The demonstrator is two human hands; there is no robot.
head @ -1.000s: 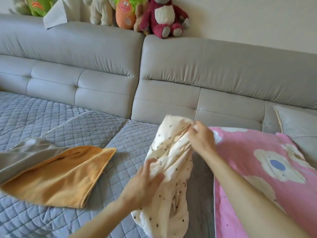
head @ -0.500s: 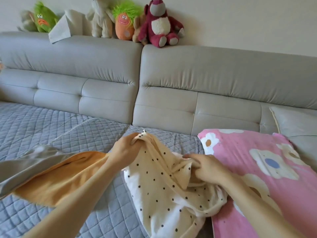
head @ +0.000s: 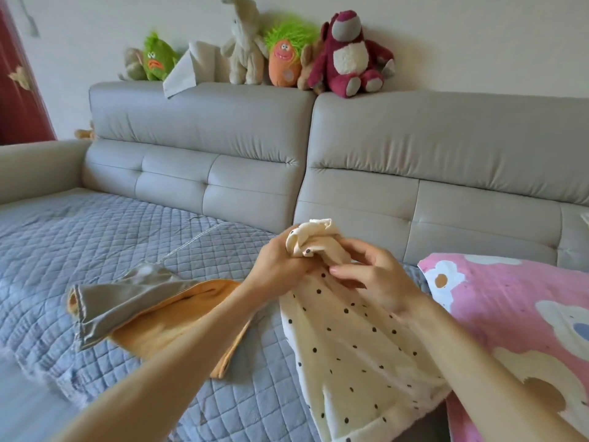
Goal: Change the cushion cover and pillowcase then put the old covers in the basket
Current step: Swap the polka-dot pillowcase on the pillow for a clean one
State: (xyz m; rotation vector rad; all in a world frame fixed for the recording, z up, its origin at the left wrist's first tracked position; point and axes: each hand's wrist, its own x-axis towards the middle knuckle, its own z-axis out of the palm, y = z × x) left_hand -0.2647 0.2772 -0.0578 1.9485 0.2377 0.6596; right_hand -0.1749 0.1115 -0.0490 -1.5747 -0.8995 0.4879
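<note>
The cream polka-dot cover (head: 350, 346) is held up between both hands, its top corner bunched into a wad and the rest hanging down and toward the person, over the sofa seat. The left hand (head: 280, 266) grips the wad, fingers curled tight round it. The right hand (head: 379, 279), just beside it, curls thumb and fingers round the cloth right under the wad. Left of the left hand and under its forearm, an orange and grey cover (head: 153, 314) lies flat on the quilted blue mat (head: 79, 250). Right of the right hand lies a pink flowered pillow (head: 510, 314). Beyond both hands, plush toys (head: 347, 55) sit along the top of the grey sofa (head: 446, 154).
</note>
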